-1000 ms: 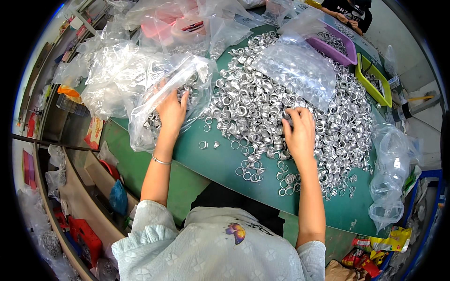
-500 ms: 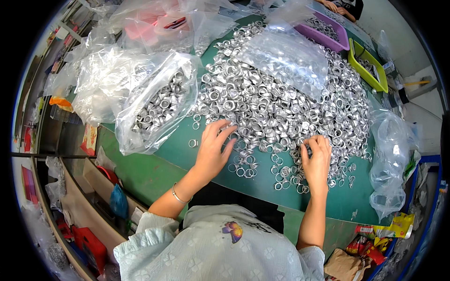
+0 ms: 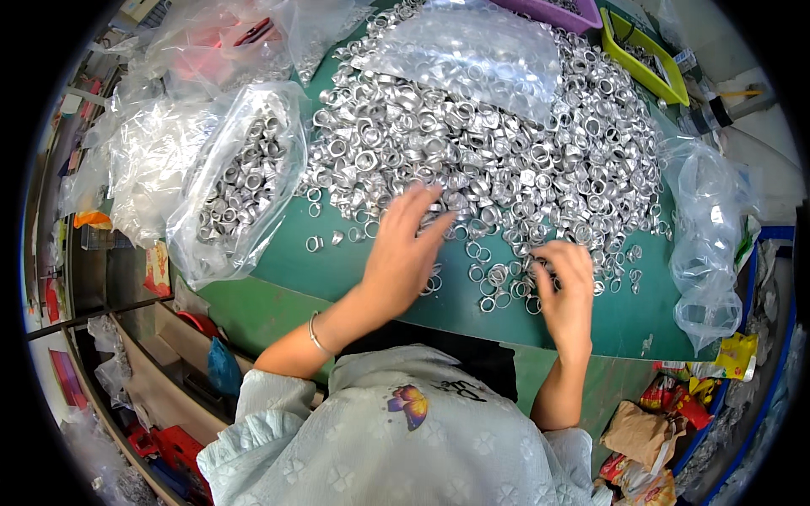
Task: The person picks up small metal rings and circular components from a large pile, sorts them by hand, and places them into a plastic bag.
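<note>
Hundreds of silver rings [image 3: 506,152] lie heaped on the green table [image 3: 354,274]. My left hand [image 3: 405,253], fingers spread, rests flat on the heap's near edge; my right hand [image 3: 565,287] curls, picking at loose rings. One bag [image 3: 240,181] looks filled; most remain unsorted.

A green table [image 3: 354,270] fills the middle under bright, even light. To its left, shelving [image 3: 101,329] drops away, crammed with boxes and red items. A blue crate [image 3: 764,371] stands at the right edge, beside crumpled wrappers [image 3: 666,422] on the floor.
</note>
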Tool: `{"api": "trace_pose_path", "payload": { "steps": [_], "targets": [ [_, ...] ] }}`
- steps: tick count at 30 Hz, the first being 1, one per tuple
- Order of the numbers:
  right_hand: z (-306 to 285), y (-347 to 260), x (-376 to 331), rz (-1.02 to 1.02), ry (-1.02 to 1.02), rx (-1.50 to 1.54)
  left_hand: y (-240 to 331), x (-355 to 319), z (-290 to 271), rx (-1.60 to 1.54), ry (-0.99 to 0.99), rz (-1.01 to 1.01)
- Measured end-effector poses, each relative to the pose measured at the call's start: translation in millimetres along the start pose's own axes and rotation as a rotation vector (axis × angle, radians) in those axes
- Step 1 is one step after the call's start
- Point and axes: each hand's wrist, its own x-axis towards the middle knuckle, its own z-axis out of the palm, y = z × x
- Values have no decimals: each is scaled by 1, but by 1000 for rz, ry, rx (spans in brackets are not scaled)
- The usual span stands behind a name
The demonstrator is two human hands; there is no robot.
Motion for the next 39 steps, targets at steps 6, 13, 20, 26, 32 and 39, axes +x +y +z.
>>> {"api": "trace_pose_path", "payload": {
  "steps": [6,13,20,26,32,39],
  "targets": [
    [19,-20,-24,-8,-225,-89,32,-37,18,-127,-215,-39],
    [29,-9,-40,35,-8,-34,39,-35,38,-54,-187,-47],
    [36,-4,-54,674,157,1088,35,-33,34,-229,-89,-91],
    [35,-7,-52,934,-96,1811,52,-26,14,-811,40,-317],
    [32,-18,-50,1122,-227,2014,60,-29,8,-1174,-22,-477],
    [33,-25,-46,1183,-301,2062,60,-34,7,-1157,-28,-493]
  ]
}}
